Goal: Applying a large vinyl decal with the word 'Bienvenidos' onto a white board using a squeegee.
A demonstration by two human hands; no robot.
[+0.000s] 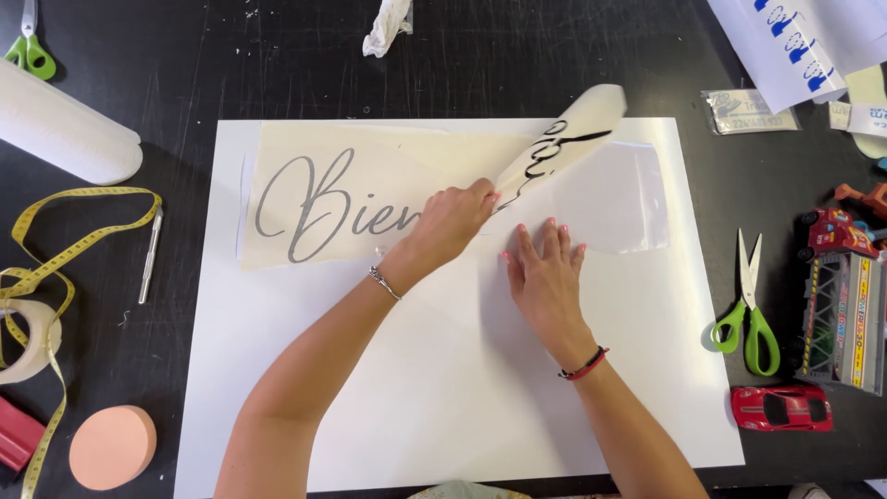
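The cream backing sheet [554, 139] is pinched in the closed left hand [453, 222] and is seen curled up and back over the lettered decal [333, 199], dark script showing on its underside. The right hand [547, 277] is laid flat, fingers spread, on the clear film [619, 199] just beside the fold, gripping nothing. Everything is carried by a white board [443, 397] on the black worktop [185, 74]. Green-handled scissors [753, 314] are noted well to the right.
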